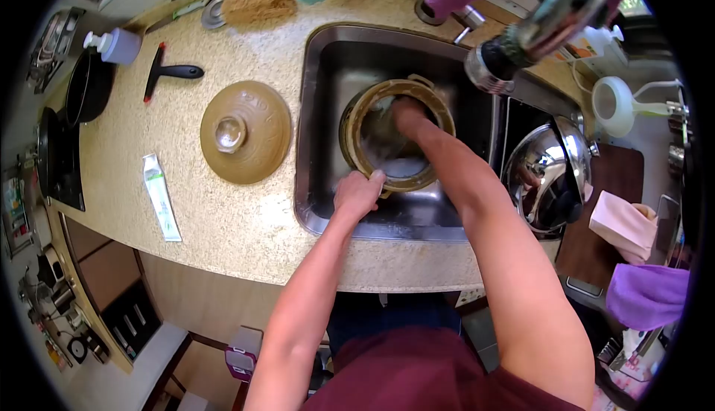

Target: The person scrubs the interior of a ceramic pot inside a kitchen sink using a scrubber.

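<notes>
A brown clay pot (pixel 445 124) sits in the steel sink (pixel 320 210), with soapy-looking water or foam inside. My left hand (pixel 359 191) grips the pot's near rim by its front handle, thumb over the edge. My right hand (pixel 408 117) reaches down inside the pot; its fingers are hidden and blurred, so I cannot make out what it holds, if anything. The matching brown lid (pixel 261 132) rests knob-up on the counter, left of the sink.
A faucet (pixel 521 46) hangs over the sink's right back corner. On the counter lie a squeegee (pixel 173 72), a white-green tube (pixel 161 199) and a tan brush (pixel 257 5). A pump bottle (pixel 115 45) stands far left. Shiny metal cookware (pixel 540 169) sits right.
</notes>
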Tool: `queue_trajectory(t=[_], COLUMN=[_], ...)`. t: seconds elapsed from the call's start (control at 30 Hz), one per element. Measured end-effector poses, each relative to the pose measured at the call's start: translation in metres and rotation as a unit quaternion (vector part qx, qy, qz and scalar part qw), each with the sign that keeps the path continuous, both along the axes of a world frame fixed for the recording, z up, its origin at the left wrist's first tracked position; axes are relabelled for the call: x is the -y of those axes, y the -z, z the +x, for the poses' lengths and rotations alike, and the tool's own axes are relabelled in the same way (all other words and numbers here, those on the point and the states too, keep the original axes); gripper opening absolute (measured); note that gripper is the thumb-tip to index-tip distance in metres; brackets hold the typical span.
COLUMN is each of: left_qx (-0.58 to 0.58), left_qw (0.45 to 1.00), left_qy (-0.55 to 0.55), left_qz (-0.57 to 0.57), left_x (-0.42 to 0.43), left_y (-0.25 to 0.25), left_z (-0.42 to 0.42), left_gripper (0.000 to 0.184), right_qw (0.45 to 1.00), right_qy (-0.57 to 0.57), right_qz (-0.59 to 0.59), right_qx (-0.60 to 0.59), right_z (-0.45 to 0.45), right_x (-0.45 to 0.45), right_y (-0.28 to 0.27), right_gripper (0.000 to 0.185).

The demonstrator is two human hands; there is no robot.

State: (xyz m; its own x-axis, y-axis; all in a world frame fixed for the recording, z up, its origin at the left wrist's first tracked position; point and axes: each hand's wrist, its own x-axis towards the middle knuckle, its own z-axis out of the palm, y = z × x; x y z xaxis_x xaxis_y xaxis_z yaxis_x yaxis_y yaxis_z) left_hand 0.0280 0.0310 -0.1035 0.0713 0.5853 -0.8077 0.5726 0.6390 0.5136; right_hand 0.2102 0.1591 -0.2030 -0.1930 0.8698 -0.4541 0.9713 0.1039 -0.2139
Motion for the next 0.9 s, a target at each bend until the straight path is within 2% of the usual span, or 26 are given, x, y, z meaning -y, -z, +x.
queue_trajectory(t=[0.03, 0.1, 0.13, 0.17, 0.2, 0.23, 0.27, 0.3, 0.33, 0.37, 0.43, 0.5, 0.53, 0.57, 0.6, 0.63, 0.7, 0.73, 0.77, 0.87, 0.9], left_qx=[-0.003, -0.014, -0.061, -0.11, -0.11, -0.11, -0.115, -0.121, -0.111, -0.106, -0.09, -0.073, -0.057, -0.058, -0.057, -0.055, -0.062, -0.072, -0.069, -0.077, -0.085], left_qw=[1.0, 1.0, 0.998, 0.991, 0.987, 0.988, 0.985, 0.982, 0.985, 0.986, 0.98, 0.979, 0.977, 0.978, 0.973, 0.969, 0.971, 0.972, 0.971, 0.974, 0.972], left_qy=[0.01, -0.003, 0.016, 0.039, 0.019, 0.02, 0.012, 0.003, 0.021, 0.02, 0.001, 0.001, 0.005, 0.007, 0.001, -0.002, -0.009, -0.015, -0.015, -0.003, 0.001], left_qz=[-0.015, -0.013, 0.028, 0.068, 0.115, 0.11, 0.125, 0.144, 0.127, 0.124, 0.176, 0.192, 0.206, 0.202, 0.224, 0.242, 0.231, 0.224, 0.227, 0.215, 0.219], left_x=[-0.003, 0.002, 0.002, 0.001, 0.001, 0.004, 0.005, 0.002, -0.001, 0.002, 0.001, 0.001, 0.003, 0.006, 0.004, 0.004, 0.004, 0.002, -0.002, 0.0, -0.001], left_y=[0.001, 0.007, 0.001, -0.006, -0.02, -0.018, -0.016, -0.014, -0.017, -0.018, -0.019, -0.018, -0.017, -0.015, -0.013, -0.012, -0.01, -0.01, -0.009, -0.009, -0.007], left_z=[-0.001, -0.001, -0.001, -0.002, -0.003, -0.004, -0.004, -0.006, -0.008, -0.008, -0.004, -0.005, -0.006, -0.005, -0.005, -0.004, -0.002, 0.001, 0.004, -0.001, 0.001], left_gripper=[0.049, 0.048, 0.047, 0.046, 0.049, 0.049, 0.058, 0.069, 0.086, 0.086, 0.088, 0.089, 0.09, 0.09, 0.09, 0.09, 0.087, 0.085, 0.085, 0.082, 0.081], right_qw=[1.0, 0.989, 0.992, 0.992, 0.994, 0.994, 0.941, 0.941, 0.992, 0.988, 0.985, 0.969, 0.954, 0.955, 0.992, 0.997, 0.98, 0.984, 0.985, 0.998, 0.998], right_qy=[-0.005, -0.135, -0.062, -0.063, -0.078, -0.092, 0.274, 0.271, 0.062, -0.152, -0.149, -0.232, -0.281, -0.28, -0.115, 0.057, -0.177, -0.155, -0.155, 0.046, 0.046], right_qz=[-0.002, -0.049, -0.057, -0.062, -0.039, -0.018, -0.113, -0.114, -0.075, -0.032, -0.07, -0.072, -0.035, -0.039, -0.04, -0.043, -0.065, -0.08, -0.077, -0.017, -0.016], right_qx=[0.001, 0.024, -0.089, -0.085, -0.066, -0.05, -0.164, -0.165, -0.086, 0.0, -0.048, 0.035, 0.094, 0.092, 0.032, -0.029, 0.062, 0.016, 0.019, -0.026, -0.029], right_z=[-0.006, -0.015, -0.017, -0.008, 0.006, 0.01, 0.004, -0.001, -0.002, 0.0, -0.013, -0.001, 0.007, 0.008, 0.006, 0.005, -0.011, -0.016, -0.007, 0.015, 0.009], right_x=[0.006, 0.043, 0.06, 0.053, 0.028, 0.019, 0.008, 0.015, 0.025, 0.038, 0.069, 0.046, 0.028, 0.025, 0.017, 0.018, 0.051, 0.057, 0.046, 0.011, 0.015], right_y=[0.008, 0.011, 0.035, 0.068, 0.104, 0.123, 0.044, 0.04, 0.037, 0.031, 0.025, 0.027, 0.035, 0.037, 0.036, 0.035, 0.036, 0.012, 0.015, 0.055, 0.053], right_gripper=[0.025, 0.025, 0.027, 0.027, 0.026, 0.025, 0.023, 0.023, 0.024, 0.025, 0.023, 0.023, 0.024, 0.024, 0.024, 0.025, 0.027, 0.027, 0.027, 0.023, 0.023])
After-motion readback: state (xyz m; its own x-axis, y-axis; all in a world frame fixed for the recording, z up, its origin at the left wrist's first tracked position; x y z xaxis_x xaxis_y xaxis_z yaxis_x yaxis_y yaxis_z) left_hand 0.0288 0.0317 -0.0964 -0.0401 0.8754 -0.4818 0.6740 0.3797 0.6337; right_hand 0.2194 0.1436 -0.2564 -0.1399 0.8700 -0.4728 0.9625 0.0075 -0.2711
